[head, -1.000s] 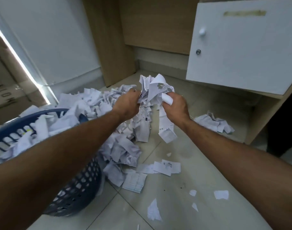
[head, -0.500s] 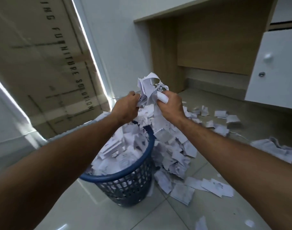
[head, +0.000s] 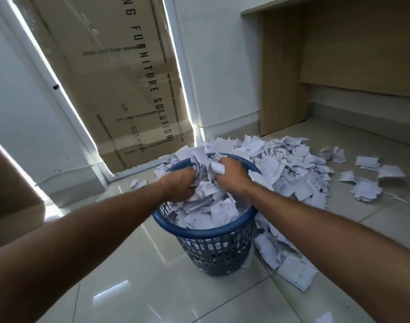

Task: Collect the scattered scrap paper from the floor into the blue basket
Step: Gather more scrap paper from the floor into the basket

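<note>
Both hands have dropped since half a second ago: the wad of paper (head: 205,170) that was held up above the basket (head: 206,231) is now down at its mouth, on the heap already inside. The left hand (head: 179,186) grips the wad's left side with curled fingers; the right hand (head: 232,177) grips its right side, a rolled slip poking out between the fingers. The basket stands on the tiled floor (head: 134,283), filled to the rim. A big pile of scrap (head: 292,169) lies on the floor against the basket's right side, with loose bits (head: 367,190) farther right. A cardboard box (head: 120,78) leans on the wall behind
</note>
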The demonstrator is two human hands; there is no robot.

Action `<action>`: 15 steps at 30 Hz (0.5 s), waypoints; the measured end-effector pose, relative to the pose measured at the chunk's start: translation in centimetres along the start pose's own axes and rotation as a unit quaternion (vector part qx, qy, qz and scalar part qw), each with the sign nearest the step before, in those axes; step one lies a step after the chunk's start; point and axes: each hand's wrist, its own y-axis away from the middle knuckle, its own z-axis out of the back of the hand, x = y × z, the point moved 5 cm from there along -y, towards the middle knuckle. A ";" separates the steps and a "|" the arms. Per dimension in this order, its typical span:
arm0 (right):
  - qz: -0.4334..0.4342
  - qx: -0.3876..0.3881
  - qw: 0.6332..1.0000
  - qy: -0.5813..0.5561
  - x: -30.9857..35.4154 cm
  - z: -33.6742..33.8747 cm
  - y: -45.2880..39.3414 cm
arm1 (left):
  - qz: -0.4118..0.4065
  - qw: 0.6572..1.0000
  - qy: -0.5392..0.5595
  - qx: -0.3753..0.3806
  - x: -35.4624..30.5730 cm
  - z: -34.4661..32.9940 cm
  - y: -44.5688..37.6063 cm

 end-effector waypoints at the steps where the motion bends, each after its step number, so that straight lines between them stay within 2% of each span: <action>1: -0.006 0.026 0.999 0.043 -0.1 -0.5 0.1 | 0.006 0.999 0.015 0.039 0.3 -1.0 0.0; 3: -0.010 0.053 0.991 0.120 -0.5 -1.3 0.1 | 0.006 0.996 0.043 0.072 1.0 -1.8 -0.4; 5: -0.014 0.050 0.984 0.170 -0.5 -1.5 0.1 | 0.013 0.996 0.071 0.056 2.1 -1.6 -1.1; 10: 0.000 -0.004 0.981 0.195 0.9 0.3 -0.2 | 0.010 0.993 0.101 -0.055 0.8 2.0 -0.8; 15: 0.030 -0.042 0.984 0.168 2.6 3.2 -0.5 | -0.019 0.982 0.050 -0.179 -1.0 5.5 -0.7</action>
